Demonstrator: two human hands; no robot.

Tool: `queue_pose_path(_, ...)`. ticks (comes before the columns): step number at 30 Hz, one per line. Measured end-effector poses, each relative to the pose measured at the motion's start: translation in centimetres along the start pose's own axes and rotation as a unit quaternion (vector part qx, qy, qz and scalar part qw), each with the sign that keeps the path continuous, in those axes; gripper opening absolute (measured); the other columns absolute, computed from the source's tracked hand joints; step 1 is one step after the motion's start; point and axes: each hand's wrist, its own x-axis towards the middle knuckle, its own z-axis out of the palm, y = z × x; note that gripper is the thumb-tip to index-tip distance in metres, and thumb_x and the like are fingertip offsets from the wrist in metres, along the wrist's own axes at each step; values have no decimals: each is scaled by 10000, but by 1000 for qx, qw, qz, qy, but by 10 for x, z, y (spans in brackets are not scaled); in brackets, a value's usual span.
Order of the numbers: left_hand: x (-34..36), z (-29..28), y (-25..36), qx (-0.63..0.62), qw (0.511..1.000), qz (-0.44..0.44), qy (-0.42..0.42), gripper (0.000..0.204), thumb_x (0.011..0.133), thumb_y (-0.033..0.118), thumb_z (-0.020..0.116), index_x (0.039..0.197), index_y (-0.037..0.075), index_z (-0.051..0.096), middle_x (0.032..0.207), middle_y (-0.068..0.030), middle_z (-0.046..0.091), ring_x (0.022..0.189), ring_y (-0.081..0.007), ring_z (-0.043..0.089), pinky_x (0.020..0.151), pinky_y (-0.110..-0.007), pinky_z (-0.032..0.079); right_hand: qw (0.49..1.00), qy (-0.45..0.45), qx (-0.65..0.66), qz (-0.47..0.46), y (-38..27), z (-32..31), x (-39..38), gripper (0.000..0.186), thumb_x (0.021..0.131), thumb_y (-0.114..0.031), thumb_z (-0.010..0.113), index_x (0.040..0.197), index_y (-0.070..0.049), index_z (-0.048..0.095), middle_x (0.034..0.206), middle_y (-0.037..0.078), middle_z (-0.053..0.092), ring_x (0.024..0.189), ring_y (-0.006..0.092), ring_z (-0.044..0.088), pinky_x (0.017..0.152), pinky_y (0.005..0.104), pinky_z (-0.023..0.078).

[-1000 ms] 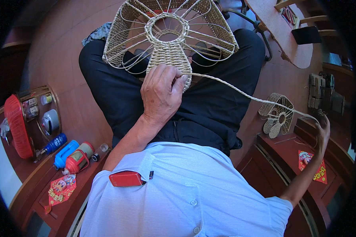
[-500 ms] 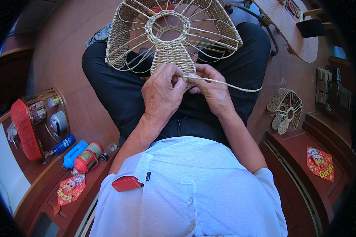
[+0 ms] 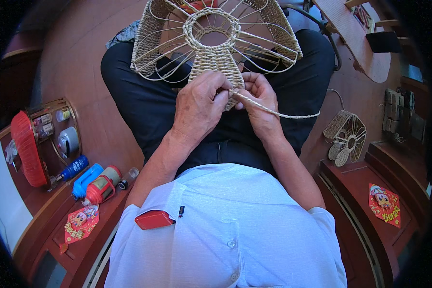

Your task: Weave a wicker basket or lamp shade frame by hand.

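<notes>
A wicker basket frame (image 3: 216,66) of straw rope and wire rests across my lap, with a woven ring, radiating wire loops and a woven tongue pointing toward me. At the near end of that tongue, my left hand (image 3: 201,103) pinches a straw cord (image 3: 283,115); its thumb and forefinger are closed. My right hand (image 3: 261,105) is on the other side of the tongue, its fingers curled around the edge and its thumb against the cord. The cord's free end trails right over my right wrist and thigh. The tongue's tip is partly hidden behind my fingers.
A similar smaller woven piece (image 3: 348,137) stands on the floor at right. Left are a red vacuum flask (image 3: 103,186), a blue flask (image 3: 87,181), a blue bottle (image 3: 75,167) and a kettle (image 3: 68,142). A wooden board (image 3: 355,38) lies at upper right.
The view has shifted slightly, and the basket frame appears a little farther right. My hands stay at the tongue's end, still gripping the cord there.
</notes>
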Motion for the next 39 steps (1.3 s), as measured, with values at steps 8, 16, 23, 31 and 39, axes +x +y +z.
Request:
queue_pose_path(8,-16,-15,3,-117,985,-110,62,119,990,36,706,1097,5,746,1018,-60,737,922,-107,701,832,-275,553,993,-35,84,76,-9,2,-7,250,1013,-124,671,1245,-32,653,1125,44,741,893,87,682,845,257,574)
queue_pose_path(16,-19,-8,1,-1,997,-10,72,105,938,39,733,1039,15,736,936,-93,644,830,-216,678,755,-344,539,982,-49,107,149,-12,3,-6,267,1006,-127,675,1259,-43,656,1145,42,732,979,105,694,884,282,587)
queue_pose_path(23,-18,1,3,87,992,35,83,92,882,50,753,950,27,695,929,-154,612,900,-373,650,802,-463,528,970,-94,175,137,-1,-6,1,409,985,-95,681,1376,-39,577,1218,63,724,1074,150,720,948,323,603)
queue_pose_path(31,-19,1,9,146,981,71,108,182,873,23,715,1011,15,597,969,-187,584,915,-411,616,821,-514,513,977,-53,173,108,-4,-1,-4,465,955,-69,710,1386,-24,542,1174,69,707,994,134,697,848,275,575)
queue_pose_path(39,-29,16,5,90,988,67,106,247,878,-25,698,1090,19,579,970,-171,622,867,-384,677,743,-455,565,998,54,34,24,-1,2,-15,347,922,-98,854,979,-96,512,838,-14,597,690,69,589,619,231,520)
